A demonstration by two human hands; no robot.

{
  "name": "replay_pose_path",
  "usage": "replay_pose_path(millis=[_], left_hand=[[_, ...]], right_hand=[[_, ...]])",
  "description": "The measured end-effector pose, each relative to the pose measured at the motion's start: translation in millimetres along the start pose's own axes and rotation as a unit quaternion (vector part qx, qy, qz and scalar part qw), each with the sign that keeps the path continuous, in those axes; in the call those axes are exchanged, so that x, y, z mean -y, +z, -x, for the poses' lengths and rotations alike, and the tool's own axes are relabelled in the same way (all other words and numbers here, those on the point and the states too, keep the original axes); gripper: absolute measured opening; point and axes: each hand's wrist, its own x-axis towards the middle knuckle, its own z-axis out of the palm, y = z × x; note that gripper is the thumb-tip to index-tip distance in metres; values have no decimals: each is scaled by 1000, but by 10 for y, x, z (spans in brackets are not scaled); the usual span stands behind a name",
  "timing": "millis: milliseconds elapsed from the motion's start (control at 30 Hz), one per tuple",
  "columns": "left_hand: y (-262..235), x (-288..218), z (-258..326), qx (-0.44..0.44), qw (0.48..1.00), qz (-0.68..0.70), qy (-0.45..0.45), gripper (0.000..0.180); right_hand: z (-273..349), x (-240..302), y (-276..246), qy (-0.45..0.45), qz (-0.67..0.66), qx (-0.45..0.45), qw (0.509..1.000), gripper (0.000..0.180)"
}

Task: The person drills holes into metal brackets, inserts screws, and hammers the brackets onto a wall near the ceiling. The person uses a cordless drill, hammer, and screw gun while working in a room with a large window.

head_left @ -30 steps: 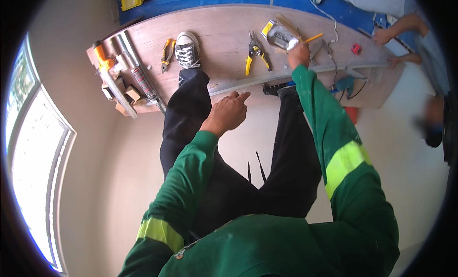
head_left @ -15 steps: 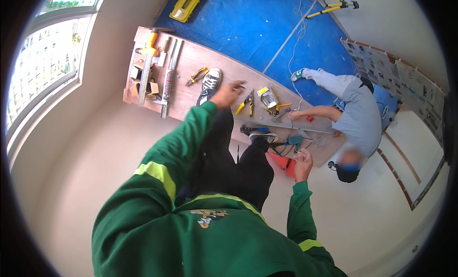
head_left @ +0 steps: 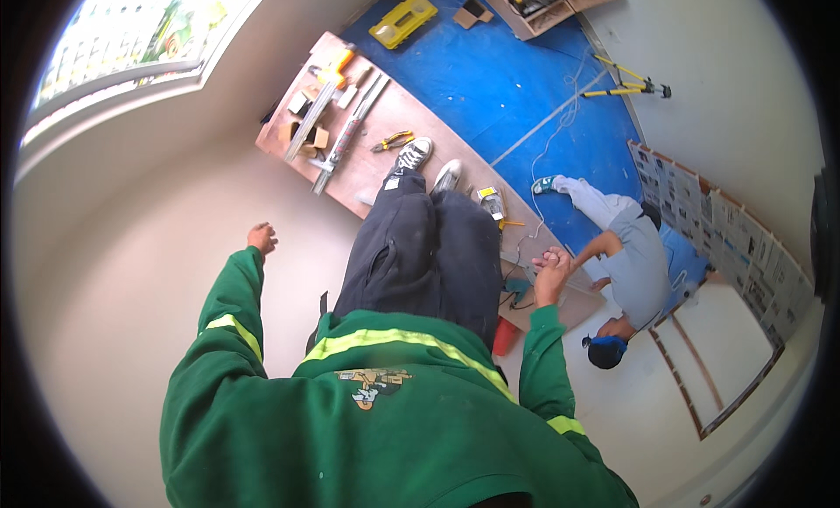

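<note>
Standing on the plank, both arms out

Our right hand [head_left: 553, 267] hovers over the right end of the long pale wooden board [head_left: 376, 136], fingers curled loosely together, pinching nothing we can make out. The board's long axis runs 10 to 4 o'clock under our sneakers [head_left: 429, 162]. A small teal power tool [head_left: 518, 289] lies just at 7 o'clock from those fingers, clearly the right hand's reach. Our left hand [head_left: 261, 238] is flung out at 9 o'clock over bare floor, fingers curled, empty, well apart from everything. Another person [head_left: 634, 263] kneels at 3 o'clock.
</note>
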Motion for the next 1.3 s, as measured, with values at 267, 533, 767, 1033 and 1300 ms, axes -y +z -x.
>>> replay_pose_path(millis=[267,533,767,1033,1300], left_hand=[[1137,1582,1872,182,983,40,2,52],[1931,2632,2381,162,939,-152,264,47],[1789,2329,2733,56,979,185,65,50],[1842,2178,2666,73,980,164,91,49],[1367,2123,1572,103,979,168,45,45]], right_hand=[[-1035,-375,-216,109,85,118,983,22],[-1518,165,-18,85,123,249,957,23],[-1541,1029,798,8,191,291,937,25],[-1069,1805,1443,-96,238,348,902,24],[-317,1994,1757,-125,235,338,903,21]])
